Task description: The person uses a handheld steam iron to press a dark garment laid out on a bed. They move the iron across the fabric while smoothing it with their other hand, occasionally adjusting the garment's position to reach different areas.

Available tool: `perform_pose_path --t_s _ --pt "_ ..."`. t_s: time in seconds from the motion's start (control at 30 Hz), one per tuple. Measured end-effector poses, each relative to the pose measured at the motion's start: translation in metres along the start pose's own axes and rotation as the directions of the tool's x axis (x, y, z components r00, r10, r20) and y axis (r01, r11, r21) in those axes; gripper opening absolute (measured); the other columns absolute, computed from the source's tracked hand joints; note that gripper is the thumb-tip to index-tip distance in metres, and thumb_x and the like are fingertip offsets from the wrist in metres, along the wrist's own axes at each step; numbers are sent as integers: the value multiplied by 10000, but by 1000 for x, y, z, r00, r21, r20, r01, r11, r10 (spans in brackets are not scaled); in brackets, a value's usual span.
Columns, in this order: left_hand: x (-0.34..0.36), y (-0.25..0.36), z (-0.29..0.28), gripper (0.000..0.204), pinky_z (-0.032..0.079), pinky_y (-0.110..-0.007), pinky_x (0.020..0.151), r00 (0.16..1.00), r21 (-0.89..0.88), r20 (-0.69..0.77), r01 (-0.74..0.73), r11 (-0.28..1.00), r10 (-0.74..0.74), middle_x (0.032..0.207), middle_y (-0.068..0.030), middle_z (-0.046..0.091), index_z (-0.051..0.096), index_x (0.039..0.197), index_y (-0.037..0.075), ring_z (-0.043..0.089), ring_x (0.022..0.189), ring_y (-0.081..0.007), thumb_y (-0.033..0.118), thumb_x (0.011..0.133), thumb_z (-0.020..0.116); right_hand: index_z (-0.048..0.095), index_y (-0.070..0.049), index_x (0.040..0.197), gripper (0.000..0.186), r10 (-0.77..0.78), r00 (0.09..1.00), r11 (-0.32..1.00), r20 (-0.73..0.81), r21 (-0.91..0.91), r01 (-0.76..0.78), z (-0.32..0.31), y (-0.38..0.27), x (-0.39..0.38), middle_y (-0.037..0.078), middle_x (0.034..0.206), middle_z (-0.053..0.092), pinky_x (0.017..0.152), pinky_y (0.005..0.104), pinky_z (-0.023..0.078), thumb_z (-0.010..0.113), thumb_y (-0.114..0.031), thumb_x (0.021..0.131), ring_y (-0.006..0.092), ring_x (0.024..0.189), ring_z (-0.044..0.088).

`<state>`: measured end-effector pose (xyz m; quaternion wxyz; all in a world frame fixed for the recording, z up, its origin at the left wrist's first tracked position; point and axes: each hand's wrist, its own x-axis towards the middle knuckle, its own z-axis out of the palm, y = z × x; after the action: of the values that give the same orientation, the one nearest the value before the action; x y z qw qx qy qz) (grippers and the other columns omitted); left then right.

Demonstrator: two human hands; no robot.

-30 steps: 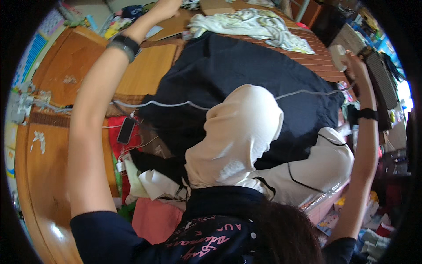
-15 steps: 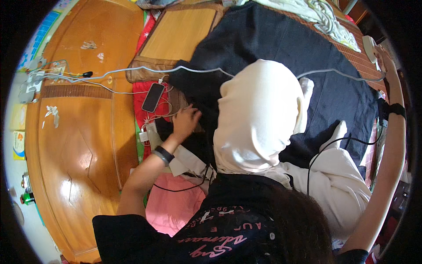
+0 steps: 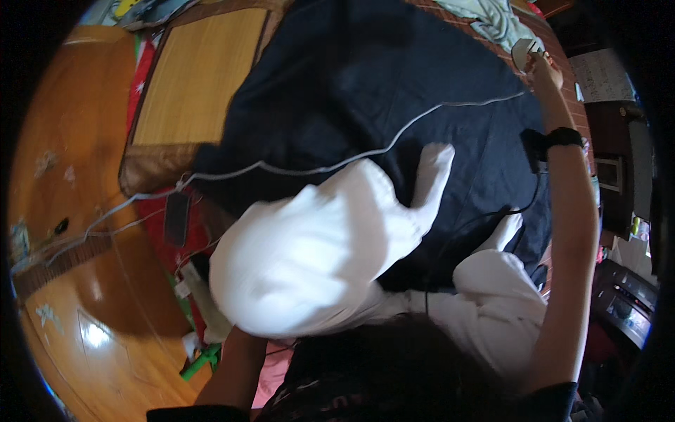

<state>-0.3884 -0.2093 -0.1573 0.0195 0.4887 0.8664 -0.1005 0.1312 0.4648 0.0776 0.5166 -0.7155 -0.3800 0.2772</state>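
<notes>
At the far right, my right hand [image 3: 547, 72] is closed around a white clothes iron [image 3: 522, 56], seen small and partly in shadow. It is beside the far right edge of a large black cloth [image 3: 330, 77] spread out before me. A grey cord [image 3: 380, 149] crosses the cloth toward the iron. My left forearm [image 3: 242, 366] goes behind my bent knee in white trousers [image 3: 295, 260], which hides the left hand and whatever it may touch. My feet in white socks [image 3: 436, 158] rest on the cloth.
Left of the cloth lie a brown-edged bamboo mat [image 3: 197, 77] and a dark phone [image 3: 177, 219] on red fabric. Beyond is a glossy wooden panel [image 3: 91, 309]. A pale crumpled cloth [image 3: 485, 24] lies at the far right. A black cable runs from my right wristband [image 3: 564, 138].
The view has swung to the right. My right hand with the iron has come inward from the right edge. My left hand, open near the phone before, is now hidden as my knee leans left.
</notes>
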Motion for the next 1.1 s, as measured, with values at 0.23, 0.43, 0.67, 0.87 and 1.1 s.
perform_pose_path --t_s 0.23,0.43,0.67,0.87,1.1 --pt "4 1 -31 1011 -2 -741 1231 980 9 187 62 998 -63 1691 -286 210 427 1499 -58 65 1586 -505 448 689 757 478 -128 1469 769 61 982 998 -178 18 -59 43 18 99 235 1307 607 777 392 677 888 -198 822 314 1060 696" --pt "12 7 -43 995 6 -732 1249 995 -29 93 -17 999 20 1638 -329 277 450 1442 -119 81 1580 -511 409 650 741 579 -19 1275 488 252 950 958 185 91 -271 -3 -27 174 151 1083 655 643 324 603 826 -211 900 229 797 682" --pt "8 0 -46 826 60 -700 1266 936 345 347 -73 936 -55 1617 -368 275 338 1466 -152 118 1562 -540 436 914 519 507 -70 1417 470 -83 863 970 499 -158 185 -64 -56 111 57 926 664 578 269 516 672 -274 1027 112 679 602" --pt "36 15 -94 805 131 -657 1265 818 399 556 -111 910 -144 1684 -318 190 209 1610 -81 111 1587 -482 427 1028 436 408 -110 1509 537 256 781 962 569 -229 -148 -113 4 28 65 956 683 543 272 503 652 -230 1046 112 659 599" --pt "141 110 -197 541 526 -603 995 460 411 855 -313 856 -242 1413 -200 633 657 1366 120 632 1243 -458 500 990 572 439 -136 1448 451 338 733 940 590 -173 -294 -142 86 -51 47 794 624 565 280 526 631 -171 1041 111 631 624"
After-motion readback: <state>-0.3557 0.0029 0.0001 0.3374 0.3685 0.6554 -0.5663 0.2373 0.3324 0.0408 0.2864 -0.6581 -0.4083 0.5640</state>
